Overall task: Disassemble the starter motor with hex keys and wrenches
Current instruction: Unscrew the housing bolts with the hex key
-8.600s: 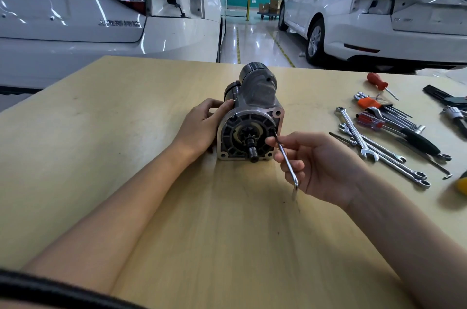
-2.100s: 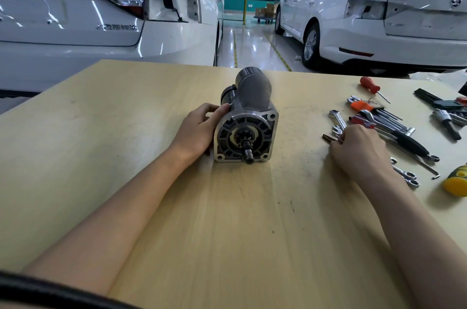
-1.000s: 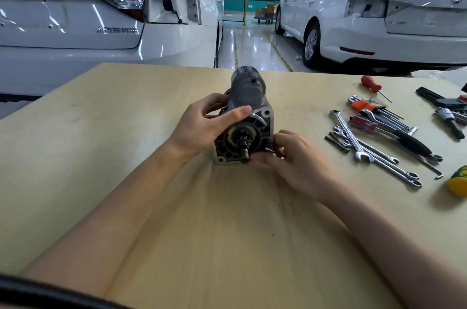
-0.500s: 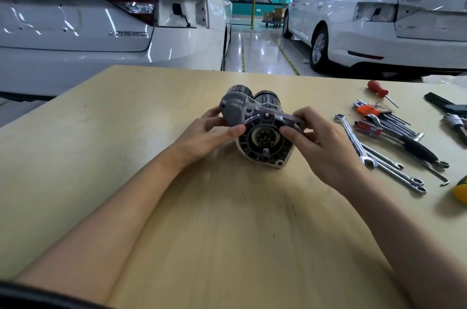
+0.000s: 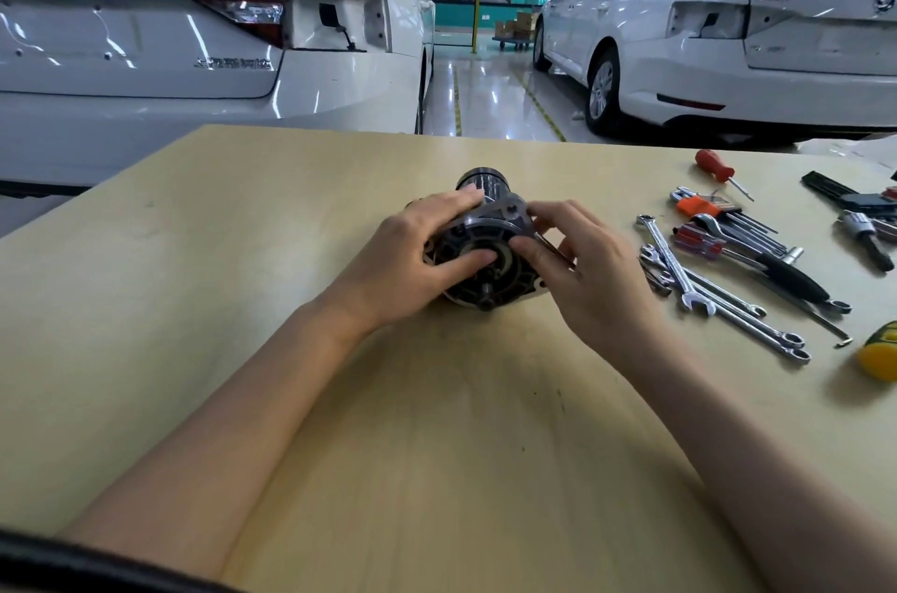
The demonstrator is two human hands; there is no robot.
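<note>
The starter motor [image 5: 485,253] is lying on its side on the bench [image 5: 242,301], its round front face turned toward the person. It is held in the grip of the left hand [image 5: 412,262]: the fingers are laid over the top of the housing and the thumb is pressed across the front face. A thin hex key [image 5: 551,247] is pinched in the grip of the right hand [image 5: 577,272], just right of the motor's flange; its tip is hidden, so whether it is seated in a bolt cannot be told.

The step in hand is judged to be the loosening of a flange bolt on the right side of the front cover. For the next move, the key must be fully seated in the socket before it is turned, while the housing is kept from rolling by the left-hand grip. A slipped key could round the bolt head.

Well right of the right-hand grip, wrenches [image 5: 704,282] and a red screwdriver [image 5: 718,170] are laid out.
</note>
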